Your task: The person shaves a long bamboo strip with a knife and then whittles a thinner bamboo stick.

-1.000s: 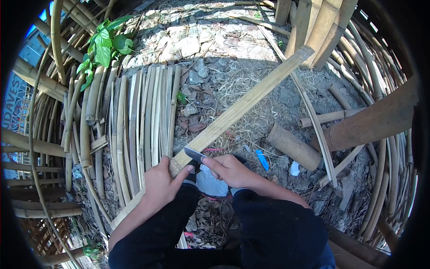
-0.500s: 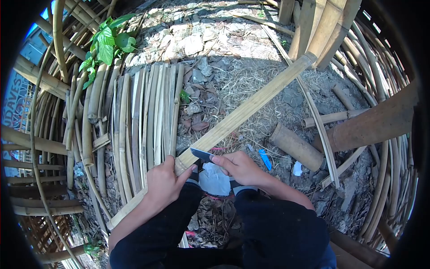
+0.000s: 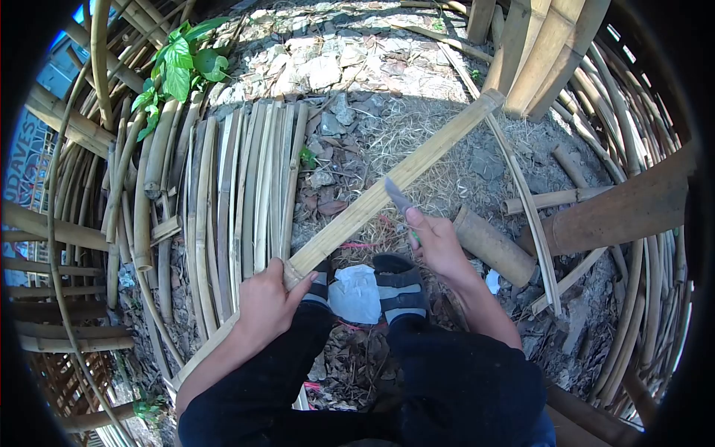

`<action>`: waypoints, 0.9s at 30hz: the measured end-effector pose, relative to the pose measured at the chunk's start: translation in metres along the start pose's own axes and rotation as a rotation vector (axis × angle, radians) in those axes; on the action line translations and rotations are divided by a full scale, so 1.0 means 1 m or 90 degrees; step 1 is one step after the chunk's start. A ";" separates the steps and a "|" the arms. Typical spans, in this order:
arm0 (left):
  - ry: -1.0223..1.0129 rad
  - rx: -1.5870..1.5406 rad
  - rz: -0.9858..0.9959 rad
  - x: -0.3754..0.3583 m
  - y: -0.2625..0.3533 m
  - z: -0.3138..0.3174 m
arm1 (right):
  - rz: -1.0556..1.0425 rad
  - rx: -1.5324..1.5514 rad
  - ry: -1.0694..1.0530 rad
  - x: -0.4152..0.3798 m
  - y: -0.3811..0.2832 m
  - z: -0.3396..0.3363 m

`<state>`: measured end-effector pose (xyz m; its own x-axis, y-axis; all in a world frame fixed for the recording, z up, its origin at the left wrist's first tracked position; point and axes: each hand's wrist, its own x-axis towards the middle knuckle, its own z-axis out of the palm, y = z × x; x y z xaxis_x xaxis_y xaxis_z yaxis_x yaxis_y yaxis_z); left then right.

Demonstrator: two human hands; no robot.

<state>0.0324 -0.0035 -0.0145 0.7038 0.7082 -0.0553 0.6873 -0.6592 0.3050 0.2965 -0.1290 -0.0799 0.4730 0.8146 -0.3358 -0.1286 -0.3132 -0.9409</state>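
A long split bamboo strip (image 3: 372,201) slants from beside my left leg up to the far right. My left hand (image 3: 266,299) is wrapped round its lower part, near a node. In my right hand (image 3: 439,249) is a knife (image 3: 397,195), held by a handle that the fingers mostly cover. The flat blade points up and left, its tip at the right edge of the strip; whether it touches cannot be made out. Below the strip, a pale crumpled sheet (image 3: 355,295) lies between my feet.
Several bamboo slats (image 3: 246,194) lie side by side at the left. A short bamboo tube (image 3: 494,246) and a thin split piece (image 3: 525,197) are on the right. Thick bamboo poles (image 3: 547,56) stand at the far right. Shavings (image 3: 417,134) cover the ground ahead, with a green plant (image 3: 179,67) at upper left.
My right hand and the knife have moved up and right along the strip, away from my left hand. The strip's far end has shifted slightly left and down. My left hand keeps its hold.
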 end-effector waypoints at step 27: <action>-0.241 -0.290 -0.119 0.004 0.014 -0.005 | -0.001 -0.020 -0.299 -0.021 0.003 0.048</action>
<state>0.0441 -0.0087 -0.0060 0.6513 0.6075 -0.4547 0.7182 -0.3002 0.6277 0.2441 -0.1238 -0.0773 0.0258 0.9454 -0.3248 -0.0983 -0.3209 -0.9420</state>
